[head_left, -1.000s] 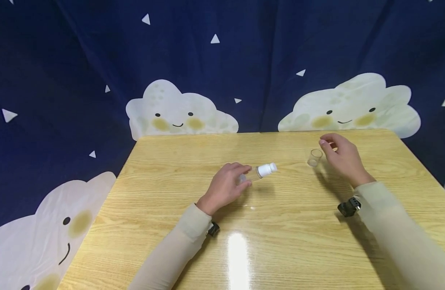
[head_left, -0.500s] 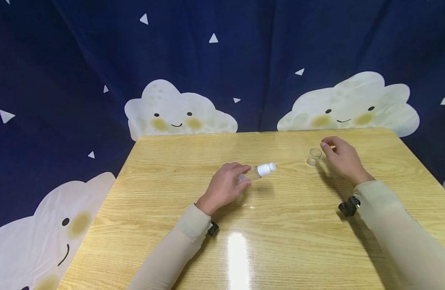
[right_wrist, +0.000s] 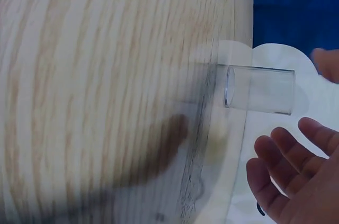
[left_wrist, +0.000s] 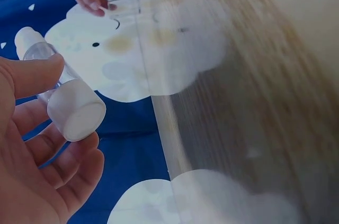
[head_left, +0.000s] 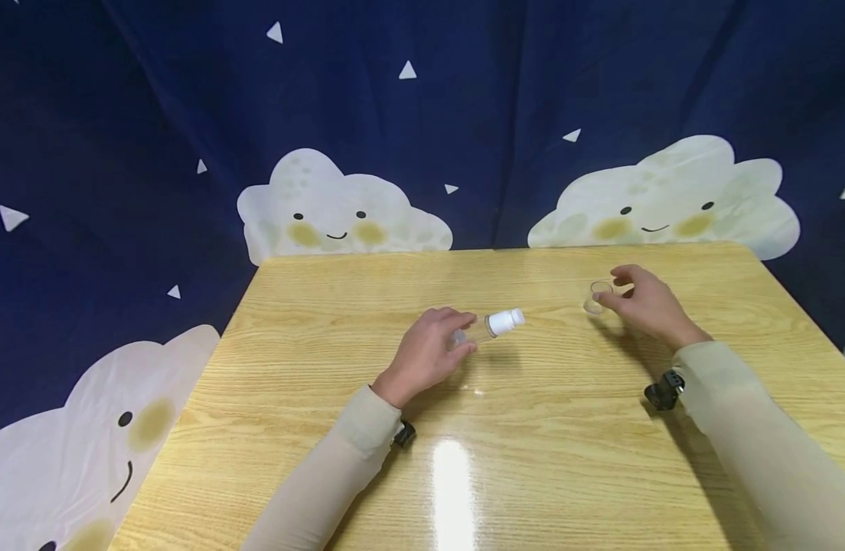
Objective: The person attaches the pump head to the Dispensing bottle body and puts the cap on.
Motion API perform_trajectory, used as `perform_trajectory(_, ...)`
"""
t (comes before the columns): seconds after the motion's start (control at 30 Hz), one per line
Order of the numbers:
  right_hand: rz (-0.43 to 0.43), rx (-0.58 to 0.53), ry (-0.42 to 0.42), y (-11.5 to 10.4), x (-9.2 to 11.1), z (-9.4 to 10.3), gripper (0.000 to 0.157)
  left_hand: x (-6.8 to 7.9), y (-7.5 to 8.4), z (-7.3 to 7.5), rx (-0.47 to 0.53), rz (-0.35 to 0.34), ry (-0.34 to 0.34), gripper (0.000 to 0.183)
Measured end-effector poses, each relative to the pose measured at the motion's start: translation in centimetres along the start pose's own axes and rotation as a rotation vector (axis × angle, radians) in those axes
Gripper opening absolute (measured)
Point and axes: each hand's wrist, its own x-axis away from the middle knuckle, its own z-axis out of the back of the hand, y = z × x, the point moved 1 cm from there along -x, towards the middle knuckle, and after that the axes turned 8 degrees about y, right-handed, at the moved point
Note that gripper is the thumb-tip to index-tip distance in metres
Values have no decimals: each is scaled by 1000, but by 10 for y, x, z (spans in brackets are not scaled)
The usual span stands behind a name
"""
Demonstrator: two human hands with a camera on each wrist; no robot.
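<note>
My left hand [head_left: 428,356] holds a small clear bottle with a white pump top [head_left: 505,321], tilted so the top points right. In the left wrist view the thumb and fingers grip the bottle [left_wrist: 77,110], whose thick whitish base faces the camera. A clear cylindrical cap or cup [head_left: 598,297] stands upright on the table at the right. Close beside it is my right hand [head_left: 650,308], with thumb and fingers spread. The right wrist view shows a gap between the clear cylinder [right_wrist: 260,89] and the loosely bent fingers of the right hand [right_wrist: 302,173].
Both hands are over a light wooden table [head_left: 546,428] with a bright glare patch near its front. Behind its far edge hangs a dark blue curtain [head_left: 491,115] printed with white clouds. A small black camera [head_left: 665,392] sits on the right wrist.
The right thumb has moved away from the fingers, left and down, and now overlaps the clear cylinder in the head view. The left hand and bottle have stayed in place.
</note>
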Motion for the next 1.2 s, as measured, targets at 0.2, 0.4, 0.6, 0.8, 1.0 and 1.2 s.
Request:
perform_trajectory(0.2, 10, 10, -27, 0, -2, -1, 78, 0, 2, -1, 0, -10, -3, 41)
perform_trajectory(0.4, 25, 43, -49, 5, -3, -5, 67, 3, 0, -1, 5, -11, -2, 40)
perform_trajectory(0.6, 48, 68, -4, 7, -3, -9, 47, 3, -1, -1, 4, -9, 10, 39)
perform_trajectory(0.8, 68, 71, 17, 8, -5, -12, 50, 3, -3, -3, 4, -9, 9, 39)
perform_trajectory(1.0, 61, 83, 6, 7, -5, -12, 50, 4, -4, -1, -2, -11, 20, 38)
perform_trajectory(1.2, 56, 94, -8, 4, -5, -11, 49, 3, -5, 2, 9, -13, 26, 39)
